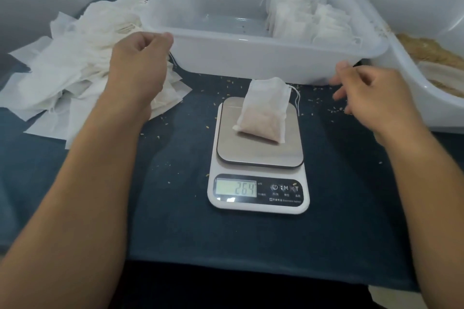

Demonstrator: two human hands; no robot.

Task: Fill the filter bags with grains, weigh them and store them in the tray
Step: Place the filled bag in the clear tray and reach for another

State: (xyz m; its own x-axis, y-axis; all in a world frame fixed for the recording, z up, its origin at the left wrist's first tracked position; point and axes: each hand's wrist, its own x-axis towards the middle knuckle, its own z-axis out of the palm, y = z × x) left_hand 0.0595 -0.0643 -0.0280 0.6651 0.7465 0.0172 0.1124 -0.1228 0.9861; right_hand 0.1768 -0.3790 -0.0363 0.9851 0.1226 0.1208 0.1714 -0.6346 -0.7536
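Meanwhile, a filled filter bag (263, 110) lay on the steel platform of the kitchen scale (258, 158), tilted with its drawstring end pointing away from the person and the grains settled in its nearer half. It sat between the two hands and touched neither. The scale's display (236, 187) showed digits that looked like 264, though a decimal point could not be made out.

The left hand (140, 63) hovered over the heap of empty filter bags (75, 57), its fingers curled inward with the thumb near the fingertips; whether it pinched a bag or a string could not be told. Just beyond its knuckles stood the near left corner of the clear plastic tray (226, 52).

The right hand (369, 93) hung above the dark cloth (175, 221) to the right of the weighed bag, fingers loosely bent and spread, holding nothing. It was slightly blurred. Beyond it ran the tray's front wall, and stacked filled bags (308, 22) stood in the tray's right part. To the right of that hand sat a white tub (411, 93) holding loose grains (426, 50). Scattered grains dotted the cloth near its fingertips and around the scale.
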